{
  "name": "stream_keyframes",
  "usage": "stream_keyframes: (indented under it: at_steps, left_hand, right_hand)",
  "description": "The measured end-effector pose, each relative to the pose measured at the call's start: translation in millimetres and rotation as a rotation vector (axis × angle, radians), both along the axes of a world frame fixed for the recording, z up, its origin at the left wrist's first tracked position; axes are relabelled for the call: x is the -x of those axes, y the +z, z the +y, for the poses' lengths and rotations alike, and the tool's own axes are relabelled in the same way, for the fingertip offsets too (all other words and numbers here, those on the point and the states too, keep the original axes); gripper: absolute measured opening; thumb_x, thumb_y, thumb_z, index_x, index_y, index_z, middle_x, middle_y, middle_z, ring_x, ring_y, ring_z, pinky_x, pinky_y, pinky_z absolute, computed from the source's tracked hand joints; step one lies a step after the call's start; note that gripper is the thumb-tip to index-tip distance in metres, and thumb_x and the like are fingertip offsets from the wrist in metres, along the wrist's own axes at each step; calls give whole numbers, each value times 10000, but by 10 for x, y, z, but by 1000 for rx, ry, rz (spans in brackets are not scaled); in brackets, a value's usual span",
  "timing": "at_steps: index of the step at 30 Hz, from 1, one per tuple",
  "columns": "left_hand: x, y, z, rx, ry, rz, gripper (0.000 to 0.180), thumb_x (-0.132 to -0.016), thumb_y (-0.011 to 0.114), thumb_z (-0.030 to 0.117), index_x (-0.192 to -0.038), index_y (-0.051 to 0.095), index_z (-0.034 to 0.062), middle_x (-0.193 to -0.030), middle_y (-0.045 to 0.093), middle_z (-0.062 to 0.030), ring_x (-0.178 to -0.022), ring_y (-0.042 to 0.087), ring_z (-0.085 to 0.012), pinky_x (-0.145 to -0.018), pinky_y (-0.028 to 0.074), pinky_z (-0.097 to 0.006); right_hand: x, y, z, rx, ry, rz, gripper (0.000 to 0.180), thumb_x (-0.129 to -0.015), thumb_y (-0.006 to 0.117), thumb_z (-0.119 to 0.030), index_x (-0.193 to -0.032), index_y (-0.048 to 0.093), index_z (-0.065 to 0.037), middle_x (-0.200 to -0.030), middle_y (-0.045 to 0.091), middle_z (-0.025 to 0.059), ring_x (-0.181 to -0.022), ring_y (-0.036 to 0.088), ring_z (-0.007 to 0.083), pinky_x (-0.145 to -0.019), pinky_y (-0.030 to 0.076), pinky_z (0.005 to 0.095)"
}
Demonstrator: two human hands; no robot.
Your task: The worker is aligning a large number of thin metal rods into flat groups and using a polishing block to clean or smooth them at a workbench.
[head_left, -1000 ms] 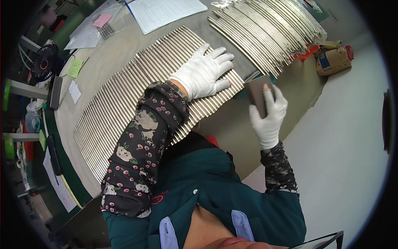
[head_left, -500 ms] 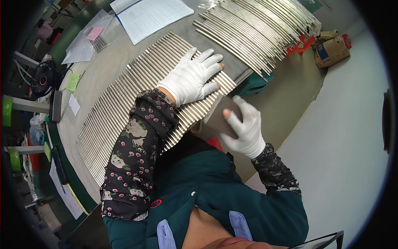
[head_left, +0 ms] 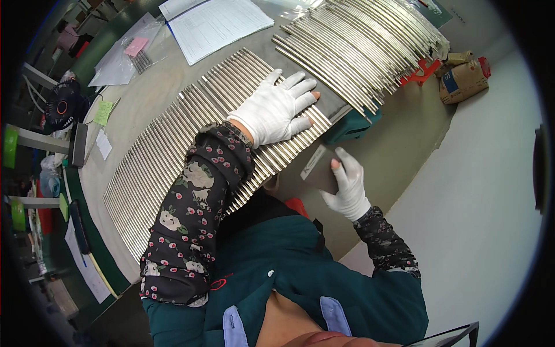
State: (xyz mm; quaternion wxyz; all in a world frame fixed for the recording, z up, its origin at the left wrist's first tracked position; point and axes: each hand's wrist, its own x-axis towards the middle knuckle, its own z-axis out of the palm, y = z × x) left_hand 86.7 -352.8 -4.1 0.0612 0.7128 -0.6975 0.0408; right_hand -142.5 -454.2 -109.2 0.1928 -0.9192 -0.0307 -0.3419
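Many thin silvery metal rods point(head_left: 179, 147) lie side by side in a wide row on the table, their near ends at its edge. My left hand point(head_left: 275, 110), in a white glove with bare fingertips showing, presses flat on the right part of the row, fingers spread. Off the table's edge, to the right of the rod ends, my right hand point(head_left: 351, 188) grips a flat grey-brown block point(head_left: 324, 172) with a pale strip along one side. The block is apart from the rods, and part of it is hidden behind my thumb and fingers.
A second pile of metal rods point(head_left: 364, 49) lies at the far right. An open paper booklet point(head_left: 217, 29) rests at the back. Left are a black fan point(head_left: 61, 108) and a green note point(head_left: 103, 113). A brown sack point(head_left: 464, 81) stands on the floor by the wall.
My right hand has drawn the block slightly right, away from the rod ends, and turned it so its pale strip shows. My left hand stays flat on the rods.
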Motion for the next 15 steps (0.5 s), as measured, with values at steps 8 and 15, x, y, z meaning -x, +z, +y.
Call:
stream_keyframes:
  at_steps: [8,15]
  left_hand:
    - [-17,-40,-19,-6,-13,-20,569,-914,407,445,-1325,445,53,-1419,386,-120,-1351,294,-302,-1108,195,-508]
    - [-17,-5,32,-31,9,-20,583,-913,391,459,-1331,439,55,-1431,366,-123,-1346,301,-306,-1107,195,-508]
  right_hand:
    - [39,-145,105,3,-214,128,1026,-603,764,-160,-1447,182,-114,-1333,351,258,-1119,434,395,-929,374,465]
    - [-243,-14,110,-184,-200,-83,938,-596,766,-134,-1386,265,-65,-1330,363,239,-1105,434,393,-928,373,461]
